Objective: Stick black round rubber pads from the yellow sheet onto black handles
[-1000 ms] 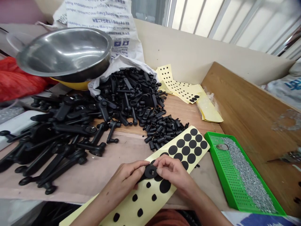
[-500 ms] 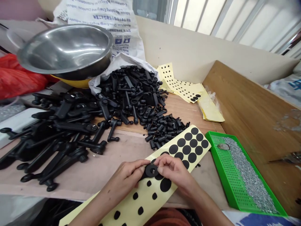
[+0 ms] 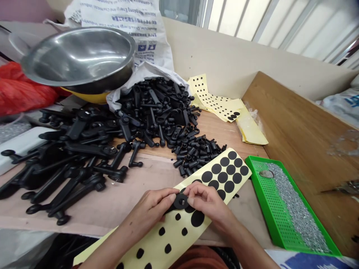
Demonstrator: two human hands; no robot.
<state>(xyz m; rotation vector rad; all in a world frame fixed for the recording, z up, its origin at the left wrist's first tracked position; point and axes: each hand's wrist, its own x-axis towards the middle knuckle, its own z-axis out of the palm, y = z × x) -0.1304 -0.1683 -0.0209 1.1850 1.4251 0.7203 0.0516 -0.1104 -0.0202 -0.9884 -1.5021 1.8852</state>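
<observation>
My left hand [image 3: 153, 207] and my right hand [image 3: 206, 201] meet over a long yellow backing sheet [image 3: 179, 239] that carries several black round stickers [image 3: 224, 172]. Between the fingertips of both hands sits the round end of a black plastic crank handle [image 3: 180, 201], which has a hole in its middle. The fingers of each hand are closed on it. The rest of that handle is hidden under my left hand.
A pile of black crank handles [image 3: 84, 157] and smaller black parts [image 3: 193, 155] spills from a white sack [image 3: 131, 22]. A steel bowl [image 3: 78, 56] stands at the back left. At the right is a green tray [image 3: 280, 228] of small silver screws. Used yellow sheets [image 3: 221, 104] lie behind.
Both hands stay closed on the handle's round end, with only slight finger shifts. The view has drifted a little.
</observation>
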